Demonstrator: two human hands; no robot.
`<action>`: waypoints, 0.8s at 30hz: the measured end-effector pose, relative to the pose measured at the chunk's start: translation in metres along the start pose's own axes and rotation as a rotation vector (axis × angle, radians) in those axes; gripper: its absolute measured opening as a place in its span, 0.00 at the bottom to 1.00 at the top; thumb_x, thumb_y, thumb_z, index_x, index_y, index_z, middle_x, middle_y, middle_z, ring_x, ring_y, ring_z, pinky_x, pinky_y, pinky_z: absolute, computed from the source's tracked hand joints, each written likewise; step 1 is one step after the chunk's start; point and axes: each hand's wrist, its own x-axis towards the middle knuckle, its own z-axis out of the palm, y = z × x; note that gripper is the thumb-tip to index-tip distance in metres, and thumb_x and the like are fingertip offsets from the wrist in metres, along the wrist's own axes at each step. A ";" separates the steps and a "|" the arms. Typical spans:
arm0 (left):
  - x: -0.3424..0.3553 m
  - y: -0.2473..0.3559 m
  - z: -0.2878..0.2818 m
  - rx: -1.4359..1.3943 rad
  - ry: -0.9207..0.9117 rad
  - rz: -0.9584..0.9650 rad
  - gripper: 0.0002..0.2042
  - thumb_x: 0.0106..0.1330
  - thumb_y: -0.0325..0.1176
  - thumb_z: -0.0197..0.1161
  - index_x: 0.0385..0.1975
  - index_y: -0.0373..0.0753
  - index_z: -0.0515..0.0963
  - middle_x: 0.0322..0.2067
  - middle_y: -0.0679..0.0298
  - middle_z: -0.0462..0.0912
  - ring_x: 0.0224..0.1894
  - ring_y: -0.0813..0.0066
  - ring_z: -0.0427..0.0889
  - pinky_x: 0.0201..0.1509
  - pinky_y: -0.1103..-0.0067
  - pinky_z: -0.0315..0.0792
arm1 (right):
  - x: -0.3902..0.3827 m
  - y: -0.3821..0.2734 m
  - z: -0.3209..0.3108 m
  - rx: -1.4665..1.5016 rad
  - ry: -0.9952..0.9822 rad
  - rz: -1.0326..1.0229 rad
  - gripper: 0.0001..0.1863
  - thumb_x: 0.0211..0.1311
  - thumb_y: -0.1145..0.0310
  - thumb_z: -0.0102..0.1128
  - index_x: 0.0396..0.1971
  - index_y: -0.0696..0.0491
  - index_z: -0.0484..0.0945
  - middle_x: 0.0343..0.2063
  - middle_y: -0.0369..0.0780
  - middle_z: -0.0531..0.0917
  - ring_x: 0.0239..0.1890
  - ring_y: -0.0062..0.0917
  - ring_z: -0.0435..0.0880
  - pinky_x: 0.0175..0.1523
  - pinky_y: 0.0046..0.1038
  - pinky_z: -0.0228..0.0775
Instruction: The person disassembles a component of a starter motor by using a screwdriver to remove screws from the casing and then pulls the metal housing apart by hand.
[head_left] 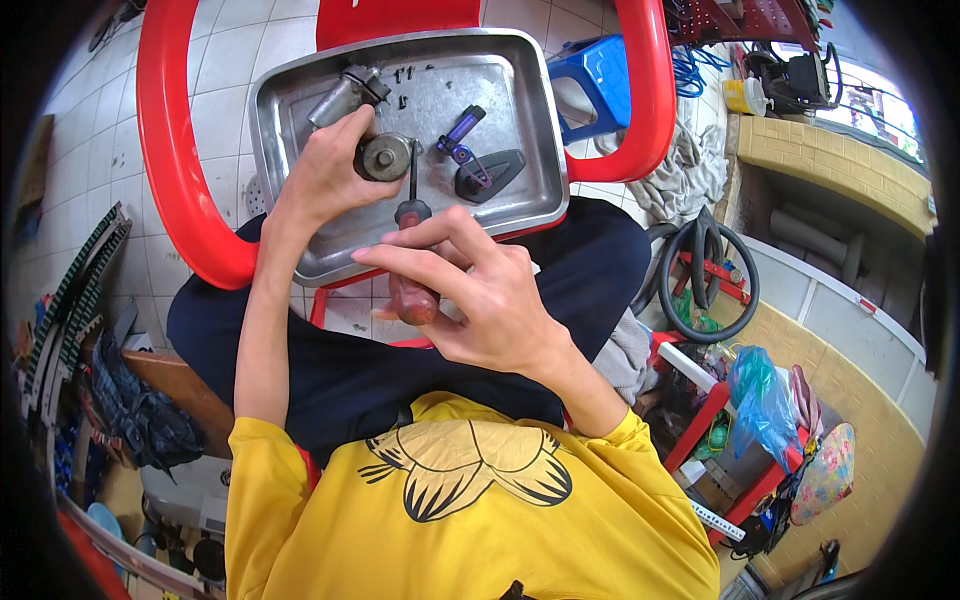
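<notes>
My left hand [327, 168] is wrapped around a round metal motor-like part [386, 157], its circular end with a central boss facing up. In my right hand [490, 290] is a screwdriver [412, 290] with a worn reddish-brown handle, two fingers stretched over it. Its dark shaft points away from me, the tip beside the round part's right edge; I cannot tell whether they touch. Both hands are over the near left of a metal tray [540, 120]. In the tray lie a cylindrical metal housing [340, 98], several small dark screws [403, 75] and a purple-and-black jointed device [462, 150].
The tray rests in front of me on a red plastic chair [172, 150], whose arms rise at both sides. A blue stool [600, 80] stands beyond its right side. Further right are a grey cloth [690, 170], a black tube loop [745, 290] and a red rack [720, 440] with bags.
</notes>
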 end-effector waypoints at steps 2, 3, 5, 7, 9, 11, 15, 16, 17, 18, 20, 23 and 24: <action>0.002 0.000 0.000 -0.006 0.000 -0.005 0.25 0.44 0.32 0.81 0.36 0.33 0.70 0.29 0.52 0.80 0.31 0.52 0.81 0.38 0.67 0.76 | -0.001 0.005 0.006 0.009 0.073 -0.053 0.26 0.48 0.73 0.75 0.50 0.46 0.82 0.43 0.34 0.81 0.28 0.27 0.85 0.31 0.30 0.75; 0.002 0.000 -0.001 -0.006 0.005 -0.004 0.25 0.44 0.32 0.81 0.36 0.33 0.71 0.29 0.51 0.80 0.31 0.51 0.82 0.38 0.67 0.76 | -0.002 0.007 0.008 -0.003 0.084 -0.059 0.25 0.48 0.72 0.75 0.50 0.46 0.82 0.43 0.34 0.81 0.28 0.26 0.85 0.31 0.30 0.75; 0.002 -0.001 -0.001 -0.001 0.001 -0.003 0.25 0.44 0.32 0.81 0.36 0.33 0.71 0.29 0.51 0.80 0.32 0.51 0.82 0.38 0.67 0.76 | -0.003 0.008 0.008 -0.011 0.113 -0.057 0.25 0.49 0.72 0.76 0.51 0.47 0.81 0.45 0.35 0.81 0.29 0.26 0.86 0.31 0.29 0.76; 0.002 -0.001 0.000 0.008 -0.016 -0.003 0.25 0.44 0.32 0.81 0.36 0.33 0.71 0.30 0.51 0.80 0.32 0.51 0.82 0.38 0.67 0.76 | -0.003 0.005 0.006 0.017 0.152 -0.025 0.26 0.48 0.72 0.77 0.51 0.47 0.81 0.47 0.36 0.82 0.30 0.25 0.86 0.32 0.28 0.77; 0.002 0.001 -0.001 0.016 -0.035 -0.015 0.26 0.44 0.32 0.82 0.37 0.33 0.71 0.30 0.51 0.81 0.33 0.50 0.83 0.38 0.67 0.77 | -0.005 0.005 0.004 0.018 0.205 -0.025 0.27 0.47 0.73 0.78 0.51 0.48 0.81 0.50 0.38 0.82 0.33 0.25 0.87 0.33 0.27 0.78; 0.002 0.002 -0.002 0.012 -0.039 -0.016 0.26 0.44 0.33 0.82 0.37 0.33 0.71 0.31 0.50 0.81 0.34 0.50 0.83 0.39 0.67 0.77 | -0.011 0.008 0.006 0.012 0.238 -0.024 0.28 0.46 0.75 0.79 0.51 0.49 0.81 0.53 0.39 0.82 0.35 0.26 0.88 0.35 0.25 0.80; 0.001 -0.001 -0.001 0.005 -0.031 0.000 0.28 0.44 0.35 0.83 0.40 0.33 0.71 0.32 0.50 0.81 0.34 0.49 0.83 0.39 0.66 0.77 | -0.007 0.011 0.009 0.044 0.298 -0.069 0.27 0.47 0.72 0.81 0.50 0.49 0.81 0.52 0.38 0.83 0.36 0.28 0.88 0.37 0.25 0.81; 0.000 -0.002 -0.001 0.011 -0.034 0.004 0.29 0.44 0.35 0.83 0.40 0.33 0.71 0.32 0.50 0.82 0.34 0.49 0.83 0.39 0.66 0.78 | -0.005 0.011 0.011 0.056 0.318 -0.075 0.27 0.47 0.71 0.82 0.49 0.49 0.81 0.51 0.38 0.84 0.36 0.29 0.88 0.37 0.26 0.81; 0.000 -0.003 -0.001 0.012 -0.044 -0.004 0.29 0.44 0.35 0.83 0.41 0.33 0.71 0.32 0.50 0.82 0.34 0.49 0.83 0.39 0.66 0.78 | -0.004 0.010 0.012 0.073 0.338 -0.060 0.27 0.46 0.70 0.82 0.48 0.49 0.81 0.50 0.38 0.84 0.36 0.29 0.88 0.37 0.26 0.81; 0.000 -0.003 0.000 0.013 -0.053 -0.013 0.29 0.44 0.35 0.83 0.41 0.33 0.71 0.32 0.50 0.82 0.34 0.49 0.83 0.39 0.66 0.78 | -0.004 0.009 0.012 0.074 0.329 -0.044 0.26 0.46 0.70 0.83 0.47 0.50 0.81 0.49 0.39 0.84 0.36 0.30 0.88 0.39 0.27 0.81; 0.001 -0.004 0.000 0.017 -0.058 -0.013 0.29 0.44 0.35 0.83 0.41 0.33 0.72 0.32 0.50 0.82 0.34 0.49 0.83 0.39 0.66 0.78 | -0.008 0.007 0.007 0.060 0.281 -0.008 0.26 0.46 0.71 0.84 0.45 0.53 0.80 0.48 0.42 0.85 0.37 0.33 0.89 0.43 0.29 0.82; 0.001 -0.001 0.000 0.021 -0.044 0.009 0.29 0.45 0.35 0.83 0.41 0.33 0.72 0.32 0.50 0.82 0.34 0.49 0.84 0.40 0.66 0.78 | -0.009 0.003 0.003 -0.007 0.254 0.026 0.26 0.44 0.72 0.86 0.44 0.56 0.81 0.46 0.43 0.86 0.36 0.30 0.88 0.41 0.27 0.80; 0.001 -0.001 0.000 0.019 -0.037 0.016 0.28 0.45 0.35 0.83 0.41 0.33 0.72 0.32 0.50 0.82 0.34 0.50 0.84 0.40 0.66 0.78 | -0.008 0.000 0.002 -0.031 0.260 0.033 0.26 0.43 0.71 0.86 0.43 0.56 0.82 0.45 0.42 0.86 0.35 0.28 0.87 0.39 0.25 0.79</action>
